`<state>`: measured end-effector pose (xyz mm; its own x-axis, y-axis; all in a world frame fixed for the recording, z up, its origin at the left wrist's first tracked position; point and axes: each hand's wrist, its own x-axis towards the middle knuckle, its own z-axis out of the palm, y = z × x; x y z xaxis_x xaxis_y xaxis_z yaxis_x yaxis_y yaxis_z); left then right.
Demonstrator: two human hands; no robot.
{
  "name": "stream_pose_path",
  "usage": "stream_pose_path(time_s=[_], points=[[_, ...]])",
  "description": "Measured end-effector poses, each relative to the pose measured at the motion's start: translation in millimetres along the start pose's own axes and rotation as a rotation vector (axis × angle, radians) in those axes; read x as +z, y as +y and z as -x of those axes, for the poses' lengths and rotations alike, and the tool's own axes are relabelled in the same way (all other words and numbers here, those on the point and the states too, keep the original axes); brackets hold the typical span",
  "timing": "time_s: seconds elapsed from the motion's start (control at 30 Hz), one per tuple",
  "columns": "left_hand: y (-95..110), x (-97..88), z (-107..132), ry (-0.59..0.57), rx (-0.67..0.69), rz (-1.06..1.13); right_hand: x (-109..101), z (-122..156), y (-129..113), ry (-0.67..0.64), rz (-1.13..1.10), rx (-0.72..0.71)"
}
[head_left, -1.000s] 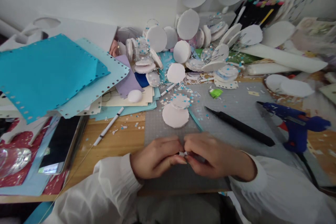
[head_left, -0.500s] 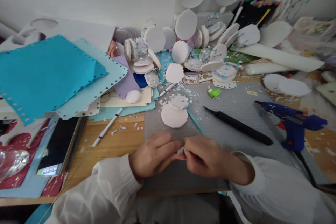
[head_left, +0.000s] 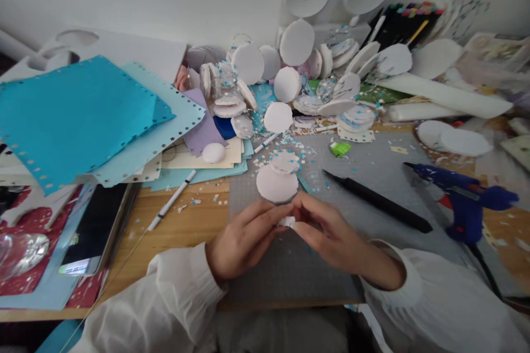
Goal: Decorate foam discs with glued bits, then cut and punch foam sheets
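Pinching a small white piece (head_left: 289, 222) between them, the left hand (head_left: 244, 237) and the right hand (head_left: 335, 237) were clamped on its opposite ends above the grey cutting mat (head_left: 290, 284), toward the front edge of the desk (head_left: 182, 229); probably paper, it looked light, soft and easily creased or torn, so a gentle grip at its ends seemed safest

- Ahead of the fingers (head_left: 314, 207), two white discs (head_left: 276, 186) block the way; a heap of discs (head_left: 248, 63) crowds the back;
- Rightward, open mat (head_left: 372, 224) lies between the right hand (head_left: 331, 231) and a slanting black tool (head_left: 383, 204); the glue gun (head_left: 464, 196) obstructs beyond it;
- Leftward, bare bench (head_left: 186, 226) stretches toward the phone (head_left: 96, 229); a thin cord (head_left: 124, 266) crosses it.
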<state>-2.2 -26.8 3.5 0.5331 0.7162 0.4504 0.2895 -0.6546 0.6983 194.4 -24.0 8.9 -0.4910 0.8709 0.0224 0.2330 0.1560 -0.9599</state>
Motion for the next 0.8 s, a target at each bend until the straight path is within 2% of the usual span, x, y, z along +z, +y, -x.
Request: stream_pose_path(time_s=[0.13, 0.23, 0.33, 0.43, 0.5, 0.57, 0.8], points=[[0, 1.5, 2, 0.0, 0.036, -0.015, -1, -2, -2, -0.119, -0.043, 0.032], [2, 1.1, 0, 0.034, -0.003, 0.038, -3, -2, -4, -0.089, -0.01, -0.018], [3, -0.5, -2, 0.07, -0.125, 0.112, -4, -1, -4, -0.045, 0.074, -0.113], [2, -1.4, -2, -0.063, -0.204, 0.129, -3, 0, -3, -0.072, 0.145, -0.206], [1, -1.4, -1, -0.208, -0.197, 0.11, -3, 1, -3, -0.116, 0.184, -0.244], [0, -1.3, 0, -0.286, -0.173, 0.097, -4, 1, -4, -0.156, 0.208, -0.254], [4, -3.9, -2, -0.34, -0.139, 0.123, -7, 1, -11, -0.232, 0.25, -0.234]])
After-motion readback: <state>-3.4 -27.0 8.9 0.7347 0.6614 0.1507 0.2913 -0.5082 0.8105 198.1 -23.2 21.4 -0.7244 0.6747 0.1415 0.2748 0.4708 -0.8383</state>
